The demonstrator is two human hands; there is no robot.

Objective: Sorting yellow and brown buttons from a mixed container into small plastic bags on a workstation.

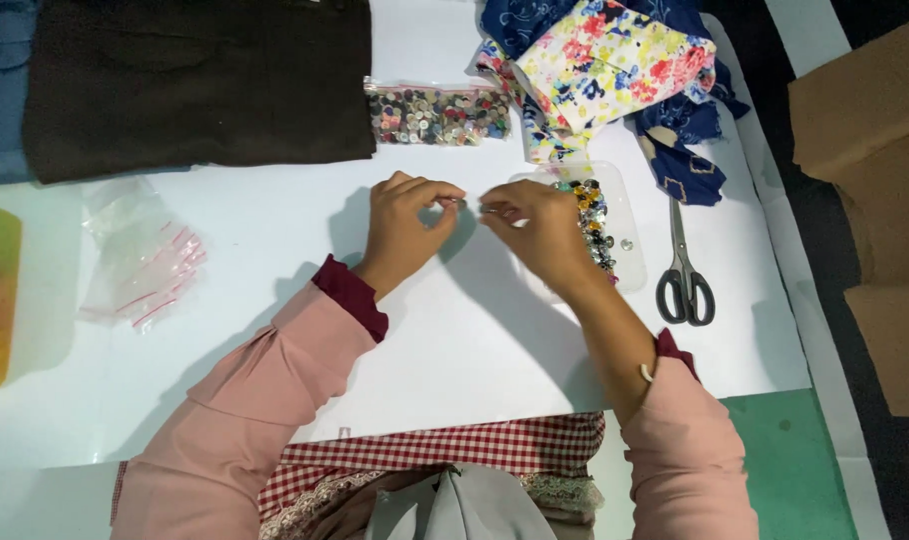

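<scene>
My left hand [403,230] and my right hand [537,232] meet over the white table sheet [455,330], fingertips pinched and almost touching. Something very small, maybe a needle or thread, sits between them; it is too small to name. Under and beside my right hand lies a clear plastic tray [625,240] holding several coloured buttons [593,222]. A clear zip bag of mixed buttons [437,114] lies just beyond my hands.
Grey-handled scissors [684,270] lie right of the tray. Floral fabric pieces [615,60] are at the back right, dark brown cloth [200,80] at the back left. Empty zip bags [140,255] lie at the left. Red checked cloth [455,450] is near my lap. Cardboard [870,100] stands far right.
</scene>
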